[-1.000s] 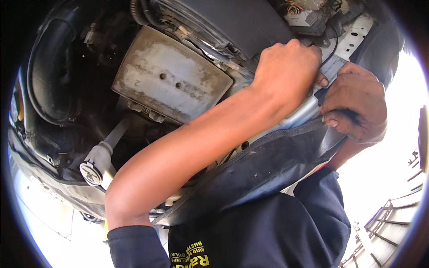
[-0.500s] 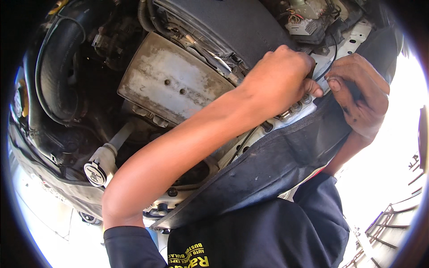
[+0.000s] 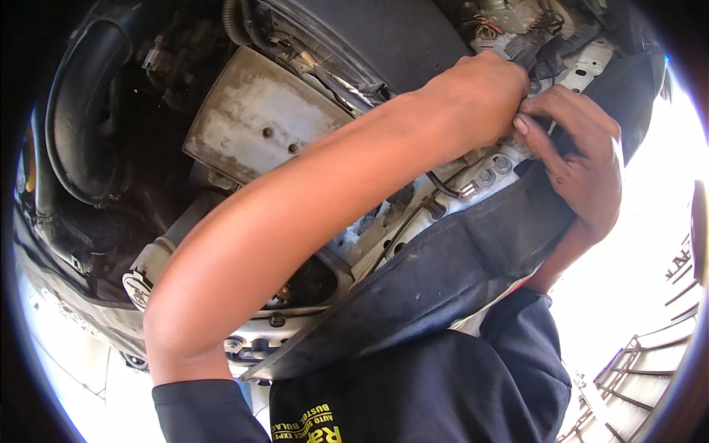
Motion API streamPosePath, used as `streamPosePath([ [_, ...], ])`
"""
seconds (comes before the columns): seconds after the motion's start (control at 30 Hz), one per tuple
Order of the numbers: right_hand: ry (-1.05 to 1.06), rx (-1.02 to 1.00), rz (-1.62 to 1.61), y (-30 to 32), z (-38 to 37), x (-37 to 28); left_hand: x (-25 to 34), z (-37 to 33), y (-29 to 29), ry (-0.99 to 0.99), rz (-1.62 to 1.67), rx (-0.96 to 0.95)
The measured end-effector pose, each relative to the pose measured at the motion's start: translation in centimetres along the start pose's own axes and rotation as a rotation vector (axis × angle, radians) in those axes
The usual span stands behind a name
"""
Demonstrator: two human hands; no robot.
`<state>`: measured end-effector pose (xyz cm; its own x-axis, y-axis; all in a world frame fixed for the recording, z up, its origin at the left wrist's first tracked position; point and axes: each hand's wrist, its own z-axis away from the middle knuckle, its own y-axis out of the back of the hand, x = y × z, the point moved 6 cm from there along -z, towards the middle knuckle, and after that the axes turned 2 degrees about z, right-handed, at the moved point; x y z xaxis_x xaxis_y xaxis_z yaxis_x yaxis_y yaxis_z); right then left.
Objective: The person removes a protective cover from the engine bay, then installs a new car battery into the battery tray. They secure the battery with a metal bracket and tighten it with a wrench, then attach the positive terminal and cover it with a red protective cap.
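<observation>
The left forearm (image 3: 295,203) slants from the bent left elbow (image 3: 177,332), at lower left, toward the upper right; the left hand (image 3: 491,96) turns its back upward, its grip hidden; the right forearm (image 3: 561,255) rises more steeply; the right hand (image 3: 587,151) arches inward, thumb (image 3: 540,150) and bent index finger (image 3: 565,105) angled toward the left hand, their tips just beside it.

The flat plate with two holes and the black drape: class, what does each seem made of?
Flat plate: perhaps metal, dull, with blotchy grey-brown wear; plastic remains possible.
Black drape: likely vinyl or coated fabric, slightly shiny, with creases and a textured edge.
</observation>
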<state>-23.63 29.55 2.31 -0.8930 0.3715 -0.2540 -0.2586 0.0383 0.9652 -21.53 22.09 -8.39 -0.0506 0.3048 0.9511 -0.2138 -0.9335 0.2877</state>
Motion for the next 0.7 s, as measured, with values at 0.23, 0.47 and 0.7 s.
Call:
streamPosePath([
  [0.23,-0.114,-0.071,0.033,0.2,0.4,0.6,0.3,0.3,-0.6,0.019,0.041,-0.261],
  [0.47,-0.085,0.003,0.136,0.3,0.5,0.2,0.1,2.6,-0.1,-0.18,-0.023,-0.156],
  [0.7,-0.098,0.006,0.07,0.7,0.5,0.3,-0.2,2.1,0.2,-0.35,-0.065,-0.069],
])
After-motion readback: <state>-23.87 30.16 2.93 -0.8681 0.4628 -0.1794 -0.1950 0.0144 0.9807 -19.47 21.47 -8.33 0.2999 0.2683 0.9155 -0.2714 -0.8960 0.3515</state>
